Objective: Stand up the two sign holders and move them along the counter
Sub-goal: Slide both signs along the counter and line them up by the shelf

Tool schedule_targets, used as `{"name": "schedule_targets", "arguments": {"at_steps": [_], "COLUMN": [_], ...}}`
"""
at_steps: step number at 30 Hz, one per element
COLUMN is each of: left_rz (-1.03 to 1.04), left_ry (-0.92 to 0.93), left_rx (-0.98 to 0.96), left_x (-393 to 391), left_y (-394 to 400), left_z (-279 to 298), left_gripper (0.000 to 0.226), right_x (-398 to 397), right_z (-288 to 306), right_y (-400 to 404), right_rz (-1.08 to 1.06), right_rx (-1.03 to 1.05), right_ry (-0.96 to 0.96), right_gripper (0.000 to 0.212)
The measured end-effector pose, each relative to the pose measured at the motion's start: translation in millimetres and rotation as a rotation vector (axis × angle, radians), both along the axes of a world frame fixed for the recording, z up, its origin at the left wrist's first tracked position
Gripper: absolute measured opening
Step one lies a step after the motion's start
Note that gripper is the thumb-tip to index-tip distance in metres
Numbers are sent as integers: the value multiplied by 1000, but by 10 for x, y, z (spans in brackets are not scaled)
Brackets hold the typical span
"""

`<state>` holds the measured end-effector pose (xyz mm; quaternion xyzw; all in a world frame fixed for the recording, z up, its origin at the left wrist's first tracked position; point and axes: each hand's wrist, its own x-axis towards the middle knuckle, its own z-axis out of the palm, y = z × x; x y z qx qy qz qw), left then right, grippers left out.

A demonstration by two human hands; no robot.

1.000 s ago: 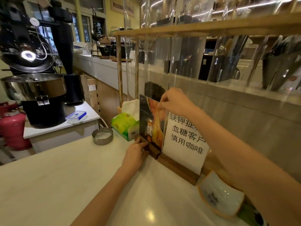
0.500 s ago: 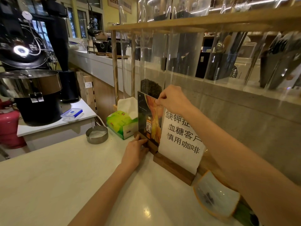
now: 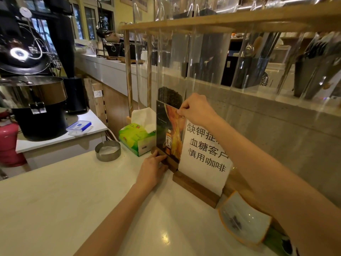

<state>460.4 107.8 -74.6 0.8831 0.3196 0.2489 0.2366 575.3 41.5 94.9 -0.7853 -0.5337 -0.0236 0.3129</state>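
Two sign holders stand upright side by side on the white counter (image 3: 64,200), against the grey wall. The left sign holder (image 3: 167,133) shows a dark and orange bottle advert above a wooden base. The right sign holder (image 3: 204,157) carries a white sheet with black Chinese characters in a longer wooden base. My left hand (image 3: 152,169) grips the wooden base of the advert holder. My right hand (image 3: 195,109) pinches that holder's top edge, my forearm crossing in front of the white sign.
A green tissue box (image 3: 135,138) sits just left of the signs, a round metal tin (image 3: 108,150) beside it. A white and orange dish (image 3: 243,223) lies to the right. Clear bean tubes (image 3: 169,67) hang above. A coffee roaster (image 3: 35,100) stands at far left.
Both hands keep their grip on the advert holder. The holders and hands have scarcely shifted; the view has drifted slightly.
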Motion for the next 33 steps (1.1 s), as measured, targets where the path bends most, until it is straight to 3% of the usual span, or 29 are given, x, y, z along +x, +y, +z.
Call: {"name": "schedule_targets", "arguments": {"at_steps": [3,7,19,24,29,33], "left_rz": [-10,-60,-172,-134,-143,-149], "left_ry": [0,27,142,81,170,127], "left_rx": [18,31,214,415,452,453], "left_x": [6,4,-196,-158,-34,16], "left_y": [11,6,-480,-747,-815,-813], "left_z": [-17,0,105,57,-32,-23], "left_gripper": [38,36,30,22,25,26], "right_x": [7,17,-31,-28,-51,-44], "right_z": [16,76,151,76,55,43], "right_y": [0,-90,-817,-837,-832,-818], "right_rz": [11,6,85,57,56,40], "right_rx": [-34,-45,-198,-137,-106,-91], "right_ry": [1,5,-50,-32,-18,-29], "right_gripper": [20,38,29,29,27,26]}}
